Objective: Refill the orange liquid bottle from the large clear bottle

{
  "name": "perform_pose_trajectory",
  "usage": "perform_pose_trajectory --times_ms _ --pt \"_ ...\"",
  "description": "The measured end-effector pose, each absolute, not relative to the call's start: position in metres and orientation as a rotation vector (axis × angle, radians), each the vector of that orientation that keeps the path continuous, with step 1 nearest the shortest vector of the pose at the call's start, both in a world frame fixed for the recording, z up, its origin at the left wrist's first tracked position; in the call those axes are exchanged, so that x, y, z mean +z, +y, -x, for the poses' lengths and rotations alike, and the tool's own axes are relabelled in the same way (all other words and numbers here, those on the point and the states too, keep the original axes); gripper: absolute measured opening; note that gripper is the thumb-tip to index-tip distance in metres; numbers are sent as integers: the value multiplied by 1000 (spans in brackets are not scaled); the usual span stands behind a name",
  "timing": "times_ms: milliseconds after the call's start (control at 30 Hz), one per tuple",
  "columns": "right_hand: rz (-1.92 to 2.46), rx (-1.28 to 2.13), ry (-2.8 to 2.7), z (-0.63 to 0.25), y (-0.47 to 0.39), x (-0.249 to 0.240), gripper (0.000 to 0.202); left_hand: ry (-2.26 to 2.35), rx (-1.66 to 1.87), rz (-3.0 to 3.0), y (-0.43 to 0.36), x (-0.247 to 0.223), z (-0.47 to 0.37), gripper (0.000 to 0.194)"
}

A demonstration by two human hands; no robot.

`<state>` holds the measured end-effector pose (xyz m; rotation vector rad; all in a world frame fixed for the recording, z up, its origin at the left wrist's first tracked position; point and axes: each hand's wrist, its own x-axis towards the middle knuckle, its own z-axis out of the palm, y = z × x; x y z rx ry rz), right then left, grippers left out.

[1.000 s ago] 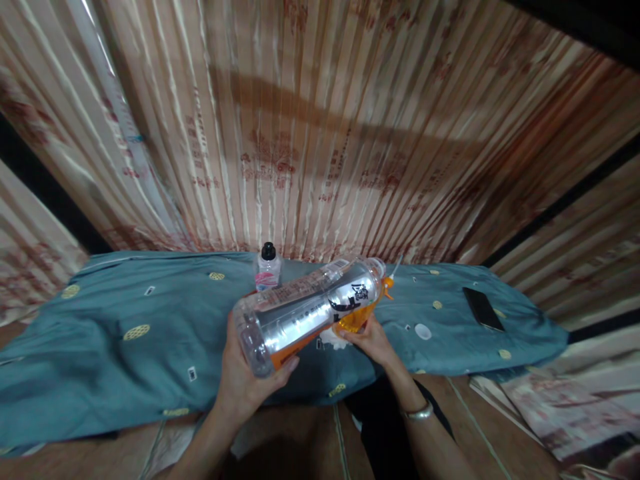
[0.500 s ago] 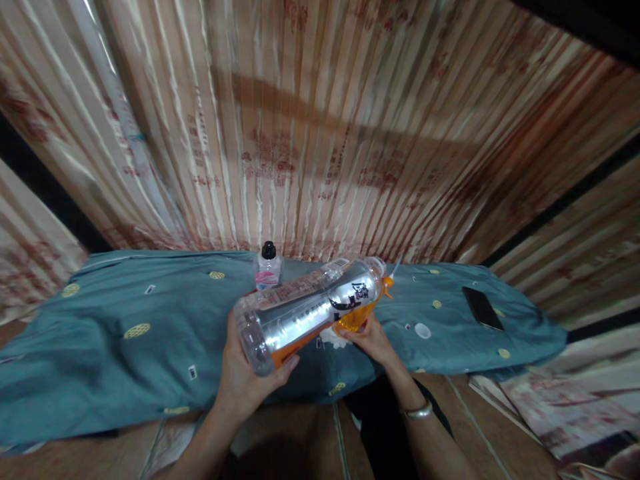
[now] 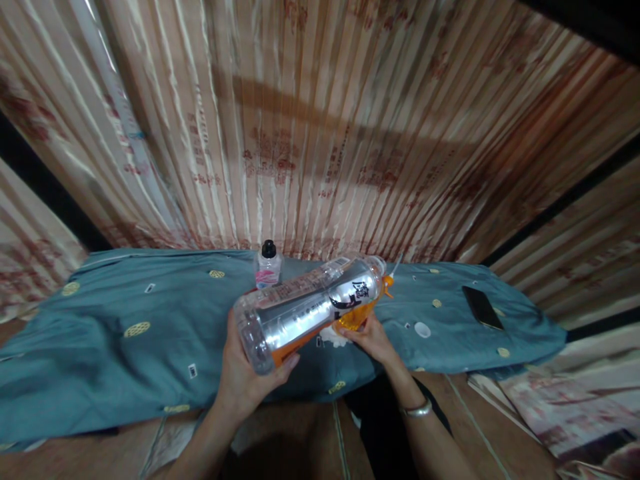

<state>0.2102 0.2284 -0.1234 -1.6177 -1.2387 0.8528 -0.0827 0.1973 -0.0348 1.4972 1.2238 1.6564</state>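
My left hand is wrapped round the base of a large clear plastic bottle with a silver and orange label. The bottle is tilted, its mouth to the upper right and lying close to an orange translucent plastic container. My right hand is closed on this container, below the bottle's neck. An orange part and a thin pale tube stick out beyond the mouth; the bottle hides much of the container. Whether liquid passes between the two, I cannot tell.
A small clear bottle with a black cap stands behind the large bottle on the teal patterned cloth. A crumpled white thing lies under my hands. A black phone rests at the right. Pleated curtains hang behind.
Almost nothing differs; both hands keep their hold and the large bottle stays tilted at about the same angle. The view has shifted very slightly.
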Motion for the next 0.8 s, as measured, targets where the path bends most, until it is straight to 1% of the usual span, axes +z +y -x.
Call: perform_pose_trajectory --times_ms 67,200,400,567,700,800 --pt "1612 842 -1239 -210 229 -125 77 1219 1651 -1499 197 -37 83 60" --pt "1592 845 -1229 -210 229 -127 77 1219 1598 -1496 195 -38 85 58" --pt "1591 830 -1237 -212 229 -129 76 1224 1548 -1527 195 -35 87 63" --pt "1545 881 -1220 -212 229 -134 77 1218 1610 -1485 196 -34 85 63" --pt "1512 886 -1210 -212 230 -135 78 1187 1544 -1497 198 -38 89 68" --pt "1518 862 -1229 -213 229 -134 79 1162 1492 -1516 199 -41 93 63"
